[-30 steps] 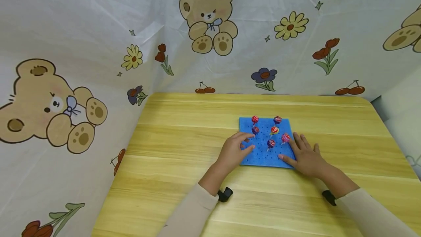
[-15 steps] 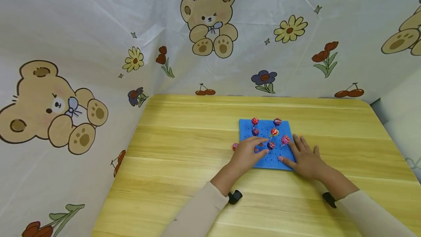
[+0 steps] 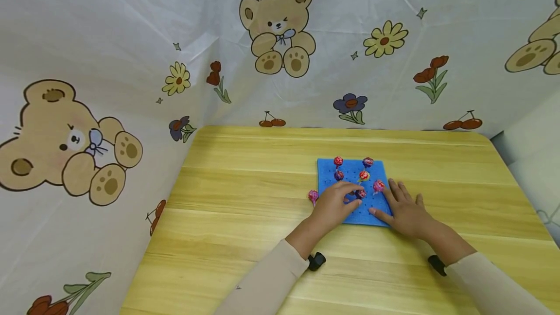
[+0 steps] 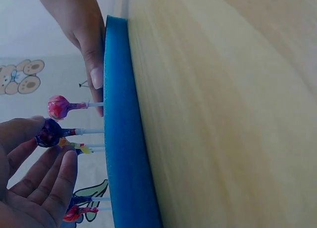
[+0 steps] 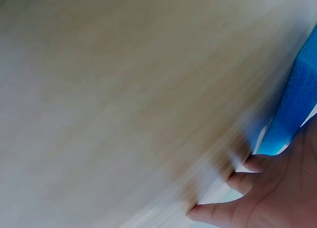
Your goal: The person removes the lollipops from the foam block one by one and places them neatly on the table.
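A blue foam board (image 3: 375, 216) dotted with holes lies on the table, several wrapped lollipops standing in it by their sticks. My left hand (image 3: 332, 204) reaches over its left half, thumb and fingers around the head of a dark purple lollipop (image 3: 360, 194). In the left wrist view, the thumb touches that purple lollipop (image 4: 49, 133), whose white stick still stands in the board. My right hand (image 3: 409, 213) rests spread at the board's right edge, thumb on top, close to a pink lollipop (image 3: 378, 186). Other fingers of it touch the tabletop in the right wrist view.
Beside the left hand, a pink lollipop (image 3: 313, 195) shows at the board's left edge. Red (image 3: 338, 161), purple (image 3: 368, 162) and red-yellow (image 3: 364, 175) lollipops stand farther back. A printed bear cloth (image 3: 323, 62) hangs behind the wooden table (image 3: 245, 188).
My left hand has moved right across the board, uncovering the pink lollipop at the left edge, and its fingers have come around the purple lollipop. The right hand has stayed in place.
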Demonstrator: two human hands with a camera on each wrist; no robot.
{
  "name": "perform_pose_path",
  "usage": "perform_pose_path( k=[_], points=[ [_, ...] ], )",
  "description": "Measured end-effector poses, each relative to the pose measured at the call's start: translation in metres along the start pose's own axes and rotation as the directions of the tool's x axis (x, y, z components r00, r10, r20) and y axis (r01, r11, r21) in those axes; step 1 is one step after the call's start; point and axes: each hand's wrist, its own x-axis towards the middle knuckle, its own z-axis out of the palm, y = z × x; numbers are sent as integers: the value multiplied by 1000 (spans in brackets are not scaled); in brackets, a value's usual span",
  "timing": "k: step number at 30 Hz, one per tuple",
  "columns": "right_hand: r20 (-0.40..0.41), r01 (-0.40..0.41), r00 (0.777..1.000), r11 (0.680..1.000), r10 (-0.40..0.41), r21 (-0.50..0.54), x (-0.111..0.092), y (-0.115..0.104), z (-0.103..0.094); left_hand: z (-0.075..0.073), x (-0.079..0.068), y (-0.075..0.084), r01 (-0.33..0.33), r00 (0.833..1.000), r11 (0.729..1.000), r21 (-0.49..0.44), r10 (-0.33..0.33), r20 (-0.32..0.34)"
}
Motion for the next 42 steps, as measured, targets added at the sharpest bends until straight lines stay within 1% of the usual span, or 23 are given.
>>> perform_pose_path(
  k=[7,15,25,28,31,35,37,40,42],
  points=[
    [-2,4,1000,1000,-4,-1,0,0,-1,-1,5,1,3,1000,1000,28,-3,2],
    [-9,7,1000,1000,-7,-5,-1,-1,-1,0,4,2,14,1000,1000,-8,-14,10],
    [-18,13,1000,1000,-13,-13,-1,0,0,-3,3,2,-30,999,999,-38,29,-20],
    [-18,15,1000,1000,-15,-11,-1,-1,-1,-6,2,3,-32,999,997,-75,30,-28],
    [-17,15,1000,1000,-15,-9,-2,0,-1,-10,2,5,-37,999,989,-140,32,-41],
    [-24,12,1000,1000,-12,-4,-1,2,1,-14,0,6,-54,997,970,-235,41,-59],
    [-32,11,999,1000,-11,2,-1,3,2,-16,-2,6,-52,997,960,-277,34,-69],
    [-43,12,999,1000,-11,9,-1,5,5,-20,-6,5,-46,995,951,-305,16,-101],
    [-46,13,999,1000,-13,5,-1,5,5,-23,-8,3,-42,992,952,-304,2,-130]
  ],
)
